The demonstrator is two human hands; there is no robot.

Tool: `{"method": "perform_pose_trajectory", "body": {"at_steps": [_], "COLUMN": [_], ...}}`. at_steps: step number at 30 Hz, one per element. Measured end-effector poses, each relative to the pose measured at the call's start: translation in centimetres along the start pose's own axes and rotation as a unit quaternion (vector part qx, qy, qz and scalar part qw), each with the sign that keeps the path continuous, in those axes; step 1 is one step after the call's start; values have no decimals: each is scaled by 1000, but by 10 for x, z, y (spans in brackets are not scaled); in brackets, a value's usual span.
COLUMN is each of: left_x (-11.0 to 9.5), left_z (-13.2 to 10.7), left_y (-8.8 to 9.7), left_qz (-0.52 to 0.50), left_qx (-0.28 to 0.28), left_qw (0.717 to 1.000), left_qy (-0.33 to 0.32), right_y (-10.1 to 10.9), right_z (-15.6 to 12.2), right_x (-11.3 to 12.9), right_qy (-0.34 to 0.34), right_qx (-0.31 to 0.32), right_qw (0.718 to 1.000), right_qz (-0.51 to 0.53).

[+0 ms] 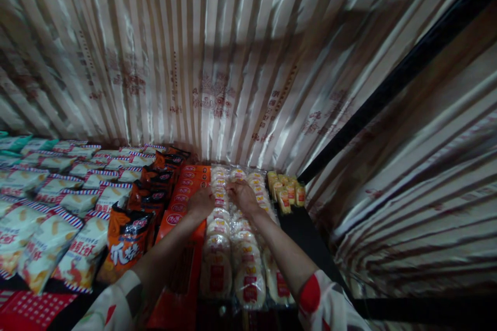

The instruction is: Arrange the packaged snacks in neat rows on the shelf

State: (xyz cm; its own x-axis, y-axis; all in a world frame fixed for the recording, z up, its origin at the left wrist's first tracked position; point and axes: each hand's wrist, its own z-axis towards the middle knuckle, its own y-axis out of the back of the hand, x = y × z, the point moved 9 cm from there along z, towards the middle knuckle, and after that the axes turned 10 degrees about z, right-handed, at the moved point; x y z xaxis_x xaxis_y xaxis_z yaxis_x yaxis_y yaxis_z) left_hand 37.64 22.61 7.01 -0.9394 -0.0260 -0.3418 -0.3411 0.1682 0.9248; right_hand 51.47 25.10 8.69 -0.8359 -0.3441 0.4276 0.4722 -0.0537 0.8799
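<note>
Clear-wrapped round pale cakes [216, 273] with red labels stand in three rows in front of me, running away toward the wall. My left hand [202, 201] is closed, with its fingertips at the left side of the left row, pinching a wrapped round cake there. Over the middle row, my right hand [242, 196] curls its fingers down onto another wrapped round cake. The hands face each other with a small gap between them. The finger contact is dim and partly hidden. Beside my left forearm lies an orange-red box [175, 212].
To the left stand orange and black snack bags [126, 240] and many white snack bags [79, 248]. Small yellow packs [285, 199] sit at the far right corner of the black surface [301, 232]. Pleated printed sheeting [217, 62] hangs behind, and a black pole [388, 88] slants at right.
</note>
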Motion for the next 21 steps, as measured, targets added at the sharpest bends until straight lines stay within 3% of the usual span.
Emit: {"method": "perform_pose_trajectory", "body": {"at_steps": [4,13,21], "left_x": [2,3,5], "left_z": [-1,-7,-6], "left_y": [-6,-1,-3], "left_qz": [-11,-36,-54], "left_qx": [23,13,12], "left_qw": [1000,999,998], "left_qy": [-17,-1,8], "right_y": [-1,-1,7], "right_z": [0,0,-19], "right_x": [-2,0,7], "right_qy": [-3,6,21], "right_qx": [-4,-8,-29], "right_qw": [1000,1000,999], "right_qz": [0,-5,7]}}
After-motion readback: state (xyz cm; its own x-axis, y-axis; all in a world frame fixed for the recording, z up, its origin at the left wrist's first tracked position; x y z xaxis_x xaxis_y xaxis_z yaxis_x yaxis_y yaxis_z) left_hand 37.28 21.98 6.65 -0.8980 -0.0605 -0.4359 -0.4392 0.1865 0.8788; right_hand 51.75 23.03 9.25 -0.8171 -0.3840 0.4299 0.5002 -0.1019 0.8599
